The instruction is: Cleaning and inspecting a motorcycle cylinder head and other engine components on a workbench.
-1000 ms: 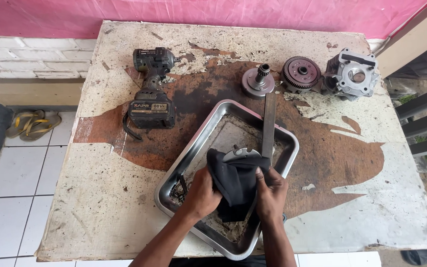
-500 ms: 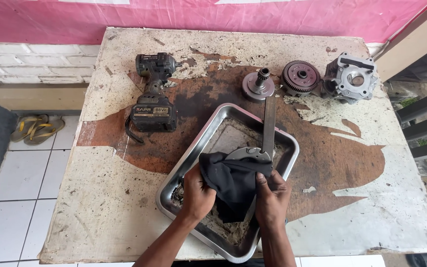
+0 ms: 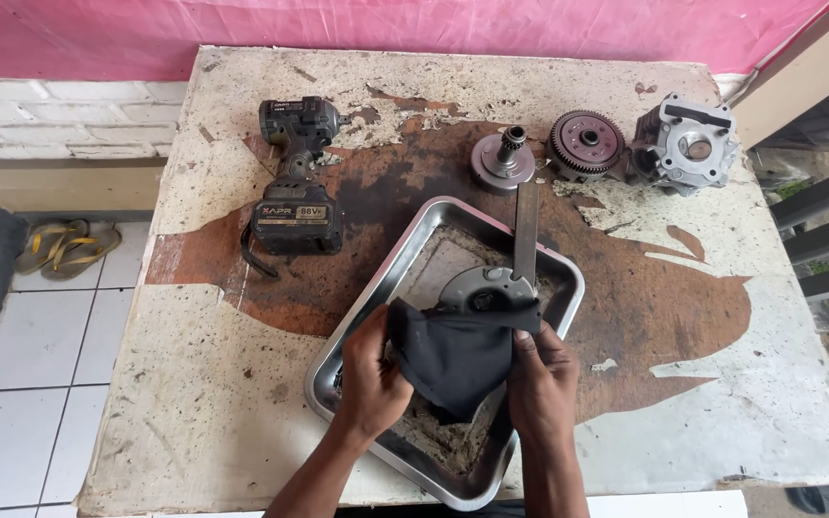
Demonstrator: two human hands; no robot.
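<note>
My left hand (image 3: 373, 379) and my right hand (image 3: 540, 376) both grip a black cloth (image 3: 453, 353) over a metal tray (image 3: 392, 271). Under the cloth lies a round grey metal part (image 3: 480, 284), half covered by it. A long flat metal bar (image 3: 526, 228) rests on that part and sticks out over the tray's far rim. The tray floor is dirty with dark residue.
A worn, stained table (image 3: 242, 384) holds a black cordless impact wrench (image 3: 297, 182) at the left. At the back stand a clutch hub with a shaft (image 3: 504, 163), a toothed gear disc (image 3: 585, 142) and a grey engine cylinder block (image 3: 686, 144). Sandals (image 3: 64, 247) lie on the tiled floor.
My hands have shifted the cloth slightly on the round part. The view has moved a little; the other parts stay put.
</note>
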